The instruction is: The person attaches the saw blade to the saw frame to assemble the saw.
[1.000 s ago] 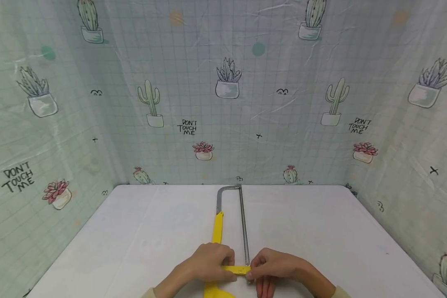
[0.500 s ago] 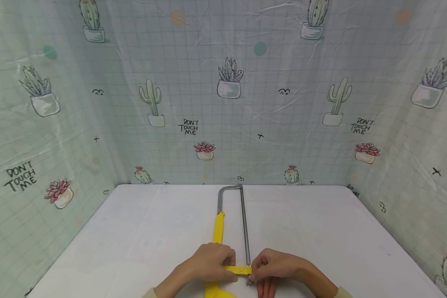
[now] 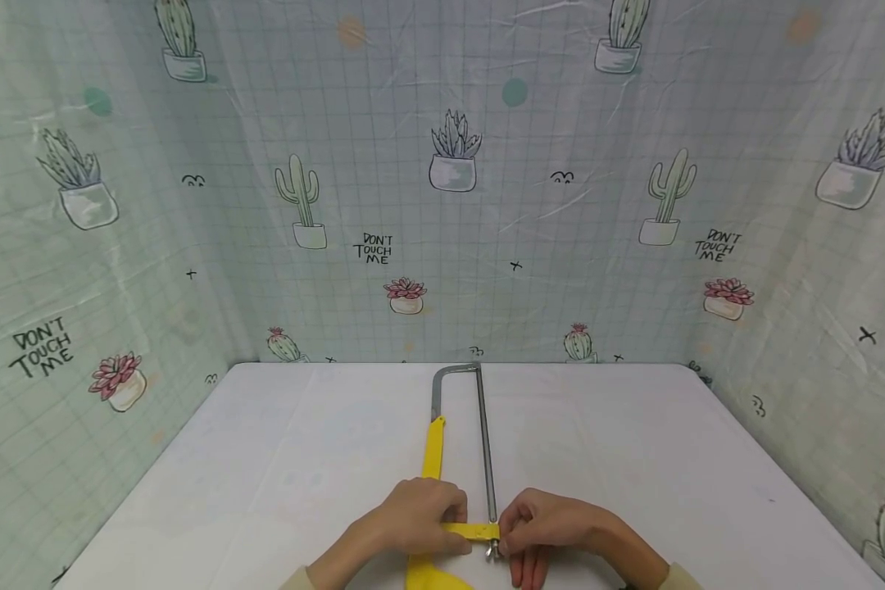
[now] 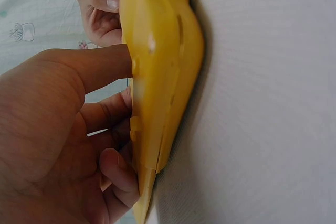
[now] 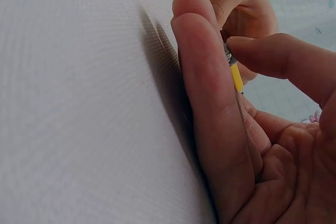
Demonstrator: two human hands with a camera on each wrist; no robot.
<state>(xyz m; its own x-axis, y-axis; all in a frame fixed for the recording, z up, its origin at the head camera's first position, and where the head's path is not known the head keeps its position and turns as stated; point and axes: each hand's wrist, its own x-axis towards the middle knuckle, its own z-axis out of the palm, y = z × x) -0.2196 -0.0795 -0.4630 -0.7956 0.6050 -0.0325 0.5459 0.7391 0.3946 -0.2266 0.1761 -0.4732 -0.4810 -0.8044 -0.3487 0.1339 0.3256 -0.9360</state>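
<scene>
A hacksaw [image 3: 433, 449] lies flat on the white table, its yellow frame at left and its thin blade [image 3: 485, 447] at right. My left hand [image 3: 419, 516] grips the yellow frame where the short crosspiece [image 3: 478, 532] branches off, thumb and fingers on either side of it. In the left wrist view, the yellow handle [image 4: 157, 66] fills the middle beside that hand. At the crosspiece's outer end, my right hand [image 3: 549, 524] pinches a metal wing nut [image 3: 492, 551] with thumb and finger. The right wrist view shows the thumb tip against the metal; the lower fingers rest along the table.
The white tabletop [image 3: 324, 442] reaches back to a cactus-print curtain [image 3: 450, 246], which also hangs along both sides. The saw's grey metal front end [image 3: 457, 369] comes close to the table's back edge.
The fingers of my right hand have shifted a little at the wing nut, which shows more plainly now. My left hand and the hacksaw stay in place.
</scene>
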